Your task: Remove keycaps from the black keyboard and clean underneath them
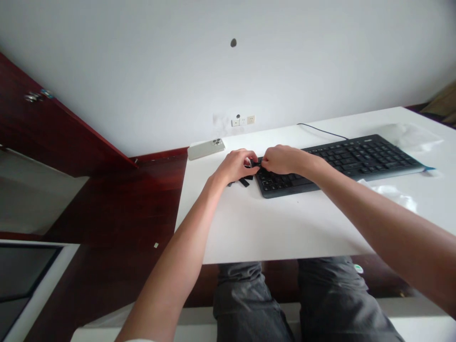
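A black keyboard [351,159] lies at a slant on the white table. My left hand [238,166] is at its left end, thumb and forefinger pinched round a small black piece [255,163] that looks like a keycap. Curled closed, my right hand [281,159] rests over the left keys, its fingertips meeting the same spot. Whatever it grips is hidden by the fingers. Several loose black pieces [244,182], some of them long and narrow, lie on the table below my left hand.
A phone [206,149] lies face down at the table's far left corner. Crumpled white tissue [394,195] sits in front of the keyboard, and a clear plastic bag [406,135] lies behind its right end. The keyboard's cable [322,130] runs towards the wall. A blue-tipped item [430,169] touches the keyboard's right corner.
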Demonstrator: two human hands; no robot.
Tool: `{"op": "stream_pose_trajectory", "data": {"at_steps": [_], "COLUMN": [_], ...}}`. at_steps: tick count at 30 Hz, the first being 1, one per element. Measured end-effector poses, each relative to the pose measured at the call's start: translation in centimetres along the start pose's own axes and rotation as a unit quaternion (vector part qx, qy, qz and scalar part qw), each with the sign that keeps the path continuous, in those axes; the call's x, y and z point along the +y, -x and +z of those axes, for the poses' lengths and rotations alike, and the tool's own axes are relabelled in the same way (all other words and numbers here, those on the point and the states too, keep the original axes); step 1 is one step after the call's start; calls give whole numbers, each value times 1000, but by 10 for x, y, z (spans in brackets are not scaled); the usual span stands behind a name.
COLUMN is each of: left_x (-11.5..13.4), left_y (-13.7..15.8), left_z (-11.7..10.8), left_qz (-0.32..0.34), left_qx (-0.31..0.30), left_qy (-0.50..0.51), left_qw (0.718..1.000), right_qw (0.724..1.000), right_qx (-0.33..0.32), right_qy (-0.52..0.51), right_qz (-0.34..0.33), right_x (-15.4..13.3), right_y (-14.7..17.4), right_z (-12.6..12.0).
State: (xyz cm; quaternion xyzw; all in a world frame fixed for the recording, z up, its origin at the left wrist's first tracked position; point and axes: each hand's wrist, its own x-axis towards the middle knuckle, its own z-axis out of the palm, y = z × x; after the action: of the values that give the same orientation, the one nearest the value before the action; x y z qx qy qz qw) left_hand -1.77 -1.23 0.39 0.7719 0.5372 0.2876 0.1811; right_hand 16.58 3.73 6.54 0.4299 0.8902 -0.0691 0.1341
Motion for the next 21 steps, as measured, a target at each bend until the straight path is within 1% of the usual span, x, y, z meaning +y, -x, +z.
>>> {"op": "stream_pose_trajectory", "data": {"at_steps": [3,6,9,11,15,18,21], "left_x": [0,0,2,4,5,5,6], "left_y": [0,0,1,2,2,0,-1], "left_z": [-1,-2,-3,-4,-3,-1,4], "left_qz": [-4,-8,-4,-2,-21,-37,-26], "left_qx": [-9,-8,-7,-10,-14,-13,4], "left_qy": [-8,-19,-11,-7,-5,7,-22], "left_qw": [1000,1000,1000,1000,1000,999,999], "right_qw": [998,994,987,985,988,992,995], "right_qx": [-48,-92,-135,-149,-138,-101,-55], "right_qy": [5,-23,-66,-73,-50,-48,-54], "right_qz": [-31,-56,-53,-47,-50,-53,-69], "right_x": [6,10,10,7,1,2,9], "right_y": [-10,-22,-34,-38,-36,-27,-18], "right_z": [-11,-19,-23,-26,-30,-30,-24]}}
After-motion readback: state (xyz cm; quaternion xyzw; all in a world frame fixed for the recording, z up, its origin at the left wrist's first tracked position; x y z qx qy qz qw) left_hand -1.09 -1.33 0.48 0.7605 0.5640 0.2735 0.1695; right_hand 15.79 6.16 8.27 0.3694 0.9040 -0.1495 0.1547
